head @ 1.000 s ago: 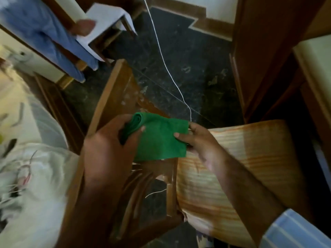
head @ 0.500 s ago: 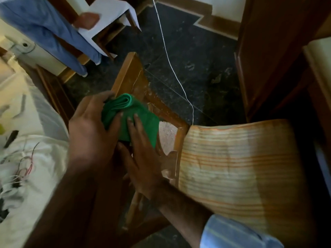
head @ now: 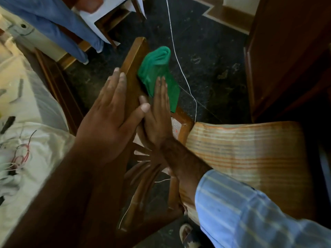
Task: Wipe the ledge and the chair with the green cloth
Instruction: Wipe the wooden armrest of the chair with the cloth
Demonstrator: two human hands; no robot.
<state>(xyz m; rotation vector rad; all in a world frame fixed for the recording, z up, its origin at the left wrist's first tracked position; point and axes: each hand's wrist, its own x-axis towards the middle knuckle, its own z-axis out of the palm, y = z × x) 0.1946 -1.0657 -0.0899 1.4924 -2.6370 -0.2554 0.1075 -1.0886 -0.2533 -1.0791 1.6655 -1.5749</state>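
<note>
A wooden chair has its top back rail (head: 134, 56) running away from me and a striped orange seat cushion (head: 241, 154) to the right. The folded green cloth (head: 157, 68) lies over the rail's right side. My right hand (head: 159, 115) presses flat on the cloth's near end, fingers straight. Beside it, my left hand (head: 111, 119) lies flat along the rail's left side with nothing in it, its thumb touching my right hand. No ledge can be made out.
A thin white cord (head: 176, 56) crosses the dark floor just right of the cloth. Another person's blue trouser legs (head: 59, 24) and a white stool (head: 107, 13) stand beyond the chair. A bed with white sheets (head: 26, 140) is left, a wooden cabinet (head: 286, 51) right.
Both hands held the cloth over the chair. The left hand has let go and flattened on the rail; the right hand has pushed the cloth farther along the rail.
</note>
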